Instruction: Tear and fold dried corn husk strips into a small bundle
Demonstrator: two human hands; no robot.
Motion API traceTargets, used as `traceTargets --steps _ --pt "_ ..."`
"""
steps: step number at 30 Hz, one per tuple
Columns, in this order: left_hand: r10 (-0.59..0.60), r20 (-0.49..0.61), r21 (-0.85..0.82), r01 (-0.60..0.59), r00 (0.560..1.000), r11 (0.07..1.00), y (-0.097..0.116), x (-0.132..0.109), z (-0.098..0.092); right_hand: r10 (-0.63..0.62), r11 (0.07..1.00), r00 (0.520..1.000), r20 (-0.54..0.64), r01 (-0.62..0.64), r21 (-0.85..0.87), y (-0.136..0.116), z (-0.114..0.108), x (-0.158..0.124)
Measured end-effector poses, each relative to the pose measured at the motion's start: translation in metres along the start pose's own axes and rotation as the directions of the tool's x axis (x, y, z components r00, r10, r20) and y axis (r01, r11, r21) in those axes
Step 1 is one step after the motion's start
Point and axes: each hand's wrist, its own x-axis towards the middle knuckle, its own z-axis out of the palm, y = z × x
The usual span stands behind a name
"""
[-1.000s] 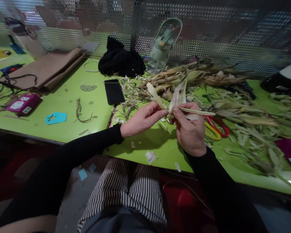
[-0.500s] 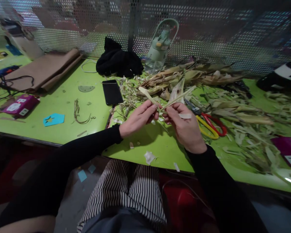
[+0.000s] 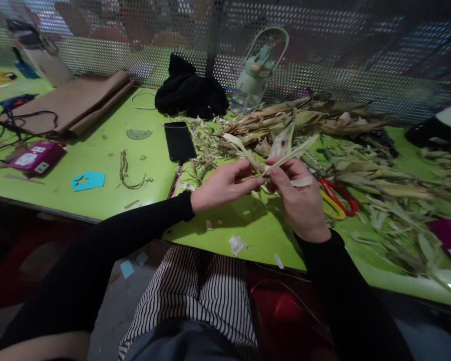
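Pale dried leaf strips (image 3: 281,150) fan upward from between the two hands, just above the green counter (image 3: 108,165). The left hand (image 3: 225,185) pinches their lower ends with closed fingertips; the right hand (image 3: 298,198) is curled around them. Red-and-yellow scissors (image 3: 338,200) lie just beside the right hand, near a leaf pile (image 3: 323,120).

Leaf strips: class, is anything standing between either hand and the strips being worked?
Nothing visible. The left hand and right hand both grip the leaf strips directly, above the green table; the scissors lie apart, beside the right hand.
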Motion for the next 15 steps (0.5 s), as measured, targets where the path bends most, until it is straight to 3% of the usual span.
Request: traceTargets --steps 4,9,15 --pt "-0.024 0.051 0.042 0.022 0.998 0.999 0.0035 -0.0014 -0.0022 -0.055 0.998 0.998 -0.013 0.055 -0.042 -0.0015 -0.0046 -0.0012" --pt "0.007 0.012 0.157 -0.008 1.000 0.988 0.0018 -0.0007 -0.0036 -0.088 0.987 0.994 0.065 0.096 -0.128 -0.0062 -0.0080 -0.0015" --pt "-0.004 -0.002 0.249 0.004 1.000 0.969 0.0025 -0.0022 -0.0019 -0.141 0.956 0.990 0.014 0.139 -0.257 -0.0040 -0.0061 -0.0040"
